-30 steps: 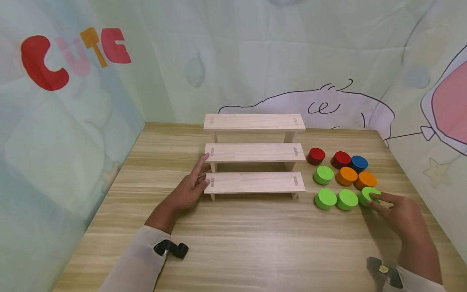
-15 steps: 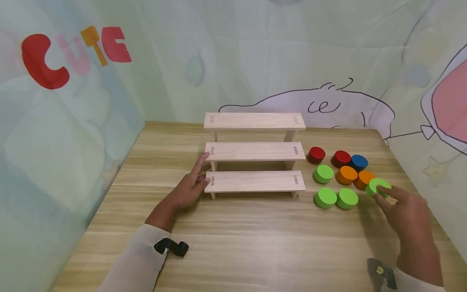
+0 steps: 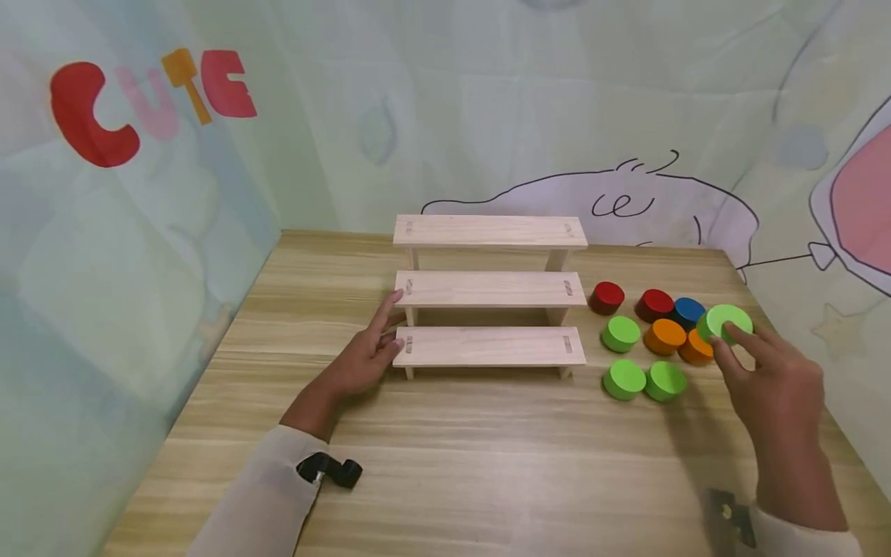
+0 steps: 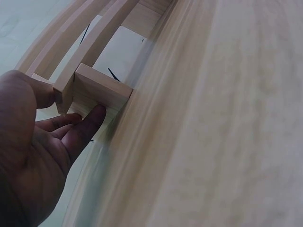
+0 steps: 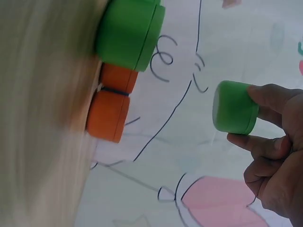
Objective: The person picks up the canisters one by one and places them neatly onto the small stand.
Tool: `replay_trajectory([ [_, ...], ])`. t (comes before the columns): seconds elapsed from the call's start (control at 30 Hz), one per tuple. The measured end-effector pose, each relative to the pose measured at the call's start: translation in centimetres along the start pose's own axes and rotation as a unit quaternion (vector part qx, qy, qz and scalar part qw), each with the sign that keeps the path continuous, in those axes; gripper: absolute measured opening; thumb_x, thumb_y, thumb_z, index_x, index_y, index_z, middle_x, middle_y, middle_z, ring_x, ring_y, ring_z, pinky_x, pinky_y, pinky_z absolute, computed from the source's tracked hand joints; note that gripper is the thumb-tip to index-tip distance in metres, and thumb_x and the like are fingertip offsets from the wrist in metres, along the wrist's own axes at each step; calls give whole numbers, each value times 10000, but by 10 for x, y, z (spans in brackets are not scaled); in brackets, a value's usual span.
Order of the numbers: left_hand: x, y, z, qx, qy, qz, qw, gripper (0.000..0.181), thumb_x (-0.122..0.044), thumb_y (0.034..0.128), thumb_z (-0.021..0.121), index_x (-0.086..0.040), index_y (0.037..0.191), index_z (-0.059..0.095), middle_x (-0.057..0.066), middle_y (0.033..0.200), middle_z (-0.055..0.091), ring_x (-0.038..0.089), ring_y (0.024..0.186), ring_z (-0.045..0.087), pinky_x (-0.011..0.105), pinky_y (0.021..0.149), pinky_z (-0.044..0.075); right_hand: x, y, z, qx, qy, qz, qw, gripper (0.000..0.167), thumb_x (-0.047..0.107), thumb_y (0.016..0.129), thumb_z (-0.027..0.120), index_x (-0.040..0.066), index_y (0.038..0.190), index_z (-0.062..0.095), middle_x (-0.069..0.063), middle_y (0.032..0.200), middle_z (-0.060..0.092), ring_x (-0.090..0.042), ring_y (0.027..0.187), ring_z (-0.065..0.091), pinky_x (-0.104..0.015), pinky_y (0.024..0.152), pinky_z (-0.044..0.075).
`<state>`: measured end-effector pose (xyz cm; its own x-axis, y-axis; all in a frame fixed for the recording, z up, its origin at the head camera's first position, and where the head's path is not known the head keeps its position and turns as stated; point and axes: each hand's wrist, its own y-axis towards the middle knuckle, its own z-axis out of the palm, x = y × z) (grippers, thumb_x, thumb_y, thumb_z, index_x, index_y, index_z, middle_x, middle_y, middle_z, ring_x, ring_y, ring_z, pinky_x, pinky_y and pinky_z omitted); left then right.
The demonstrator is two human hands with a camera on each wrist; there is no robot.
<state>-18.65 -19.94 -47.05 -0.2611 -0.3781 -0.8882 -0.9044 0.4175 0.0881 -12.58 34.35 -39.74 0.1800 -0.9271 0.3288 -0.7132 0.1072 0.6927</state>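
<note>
My right hand (image 3: pixel 783 387) pinches a small green round container (image 3: pixel 725 323) between thumb and fingers, lifted off the table at the right. In the right wrist view, a seam like a lid's runs round this green container (image 5: pixel 233 108) near its upper end. At the middle stands a pale three-tier wooden step shelf (image 3: pixel 490 346), with nothing on its boards. My left hand (image 3: pixel 362 358) rests against the shelf's left end, thumb at the lowest board, index finger at the middle one. In the left wrist view, fingertips (image 4: pixel 98 113) touch the shelf's side leg (image 4: pixel 102 90).
Right of the shelf, several more containers stand on the wood-grain table (image 3: pixel 487 464): green (image 3: pixel 624 380), orange (image 3: pixel 664 336), red (image 3: pixel 607 298) and blue (image 3: pixel 689 312). Some touch each other. Printed cloth (image 3: pixel 334 116) hangs behind and along both sides.
My right hand has lifted the green container from the right end of the front row, carrying it up and away from me. The left hand keeps its place at the shelf.
</note>
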Motion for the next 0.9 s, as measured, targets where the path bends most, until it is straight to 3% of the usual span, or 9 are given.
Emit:
replay_trajectory([
  [0.07, 0, -1, 0, -5, 15, -6, 10000, 811, -86, 1165, 466, -340, 1772, -9, 314, 1744, 325, 523, 1510, 508, 646, 1198, 486, 5, 4, 2, -80, 231, -31, 9997, 339, 27, 872, 896, -12, 1199, 817, -333, 1210, 766, -44, 631, 412, -128, 547, 200],
  [0.1, 0, -1, 0, -11, 19, 0, 10000, 811, -85, 1165, 467, -339, 1772, -8, 316, 1743, 326, 524, 1509, 509, 647, 1196, 488, 8, 7, 3, -111, 364, -40, 9993, 344, 23, 872, 897, -15, 1204, 814, -334, 1208, 767, 15, 646, 312, -119, 537, 166],
  [0.2, 1, -1, -1, -33, 41, 25, 10000, 812, -82, 1163, 468, -338, 1772, -4, 318, 1740, 330, 525, 1504, 513, 646, 1187, 496, 16, 16, 9, -247, 737, -159, 9969, 354, -6, 858, 900, -32, 1199, 810, -348, 1158, 773, 104, 639, 221, -115, 536, 135],
  [0.37, 4, -1, -1, -45, 82, 78, 9999, 815, -78, 1160, 467, -336, 1772, -6, 317, 1739, 334, 521, 1500, 519, 641, 1182, 503, 31, 30, 18, -385, 1270, -359, 9905, 356, -67, 847, 889, -61, 1192, 801, -320, 1149, 789, 89, 610, 229, -98, 542, 154],
  [0.9, 3, -1, -1, -31, 70, 111, 9999, 820, -82, 1158, 477, -318, 1773, -11, 321, 1737, 335, 521, 1494, 527, 647, 1197, 487, 85, 75, 41, 227, 1832, -715, 9802, 333, 48, 922, 867, 28, 1250, 815, -242, 1268, 789, -22, 611, 343, -128, 551, 263],
])
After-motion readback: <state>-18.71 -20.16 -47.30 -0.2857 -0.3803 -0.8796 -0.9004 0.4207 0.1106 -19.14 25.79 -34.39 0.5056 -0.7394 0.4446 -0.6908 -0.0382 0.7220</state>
